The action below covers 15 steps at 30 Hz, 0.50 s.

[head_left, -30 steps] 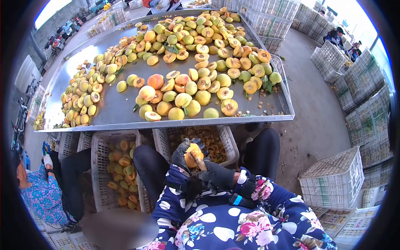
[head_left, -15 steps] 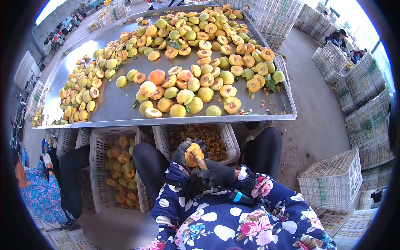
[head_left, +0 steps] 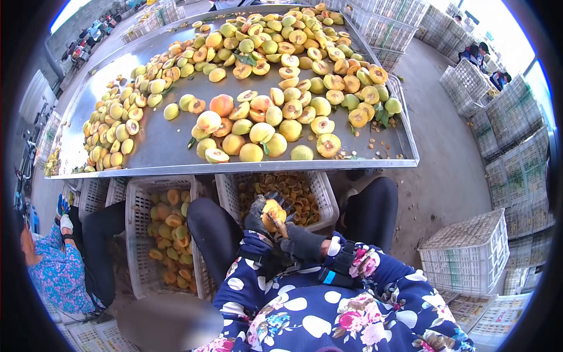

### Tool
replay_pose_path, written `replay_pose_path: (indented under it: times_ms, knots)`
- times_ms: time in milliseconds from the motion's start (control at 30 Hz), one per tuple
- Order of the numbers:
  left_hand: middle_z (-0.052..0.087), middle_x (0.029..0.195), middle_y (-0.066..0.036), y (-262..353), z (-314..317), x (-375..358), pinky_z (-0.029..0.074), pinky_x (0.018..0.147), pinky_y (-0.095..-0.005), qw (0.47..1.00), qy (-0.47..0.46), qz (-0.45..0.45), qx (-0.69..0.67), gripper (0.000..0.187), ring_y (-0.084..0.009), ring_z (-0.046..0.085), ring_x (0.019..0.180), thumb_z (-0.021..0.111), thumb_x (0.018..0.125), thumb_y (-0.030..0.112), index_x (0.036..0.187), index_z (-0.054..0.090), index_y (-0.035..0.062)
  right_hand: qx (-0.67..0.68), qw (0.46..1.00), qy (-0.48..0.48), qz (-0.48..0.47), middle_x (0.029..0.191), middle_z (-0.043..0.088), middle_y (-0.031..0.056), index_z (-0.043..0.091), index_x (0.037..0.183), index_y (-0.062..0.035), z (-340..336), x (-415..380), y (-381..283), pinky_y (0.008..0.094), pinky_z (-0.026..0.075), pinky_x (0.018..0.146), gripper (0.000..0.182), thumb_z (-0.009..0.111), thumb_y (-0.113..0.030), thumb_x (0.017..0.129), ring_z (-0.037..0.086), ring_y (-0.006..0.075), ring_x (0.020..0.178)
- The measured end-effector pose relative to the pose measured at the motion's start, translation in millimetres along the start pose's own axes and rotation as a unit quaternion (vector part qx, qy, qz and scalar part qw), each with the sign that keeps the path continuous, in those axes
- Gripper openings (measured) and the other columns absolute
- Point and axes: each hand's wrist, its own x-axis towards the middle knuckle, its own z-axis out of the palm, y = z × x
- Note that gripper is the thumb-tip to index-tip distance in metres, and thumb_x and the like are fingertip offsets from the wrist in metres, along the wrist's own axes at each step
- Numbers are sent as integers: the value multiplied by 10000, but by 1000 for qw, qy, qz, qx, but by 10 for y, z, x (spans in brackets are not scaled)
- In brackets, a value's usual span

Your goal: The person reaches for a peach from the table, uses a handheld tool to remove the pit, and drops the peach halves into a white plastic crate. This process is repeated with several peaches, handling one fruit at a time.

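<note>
My left hand [head_left: 257, 216], in a dark glove, is wrapped round an orange peach half [head_left: 273, 215] whose cut side shows. In a dark glove too, my right hand [head_left: 305, 242] is closed on a thin tool [head_left: 282, 227] with a brownish shaft, its tip at the fruit. Both hands are close together above my lap, just in front of a white crate [head_left: 326, 202] with cut orange pieces in it. Beyond them stands a metal table [head_left: 170, 138] bearing many whole and halved peaches [head_left: 290, 130].
Left of my legs is a crate [head_left: 136, 234] of peach halves. A co-worker [head_left: 64, 267] in a blue patterned top sits at the far left. An upturned white crate [head_left: 463, 252] stands at right, near stacked crates [head_left: 516, 170]. The table's front edge [head_left: 246, 169] lies ahead of my hands.
The peach half in my left hand has turned slightly, and both hands have shifted a little to the right. The view has moved slightly.
</note>
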Motion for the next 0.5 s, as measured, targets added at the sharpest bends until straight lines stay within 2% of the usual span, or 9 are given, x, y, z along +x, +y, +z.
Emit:
replay_pose_path:
  times_ms: [67,167,200,267,367,500]
  knots:
    - [573,838,-130,-20,-46,35,490,692,-336,999,-13,-20,-39,338,-241,565,746,370,885,342,894,536,48,0,1000,1,9,625,523,47,439,913,-5,38,9,-3,243,405,364,148,466,-111,813,494,130,431]
    - [571,832,-140,51,55,-33,487,677,-328,987,-57,-63,-134,361,-249,565,729,366,882,358,913,543,45,211,973,-79,48,631,521,39,452,920,-8,-25,-57,-135,256,403,388,146,467,-111,817,495,124,450]
    - [500,706,-93,41,91,-1,435,587,-317,986,-45,-73,-144,280,-229,506,622,413,835,347,772,497,88,217,972,-84,32,630,519,38,453,927,-10,-4,-37,-96,257,401,383,149,468,-112,818,498,124,456]
    - [517,735,-96,31,86,24,448,598,-315,985,-45,-77,-146,252,-224,522,644,438,828,320,815,502,76,228,969,-93,-2,629,516,34,455,940,-15,44,58,53,260,398,371,156,471,-115,821,504,122,467]
    - [542,778,-101,27,-5,21,467,615,-311,989,-61,-65,-117,231,-216,545,678,477,819,278,880,511,58,41,997,-27,-53,633,517,36,459,921,-21,71,126,135,253,395,362,141,476,-119,821,509,119,480]
    - [576,836,-108,3,-214,63,492,636,-305,986,-118,-63,-99,248,-206,577,723,529,806,223,966,522,34,-29,999,11,-21,630,516,35,464,884,-22,37,31,-5,239,389,371,116,475,-119,820,507,120,475]
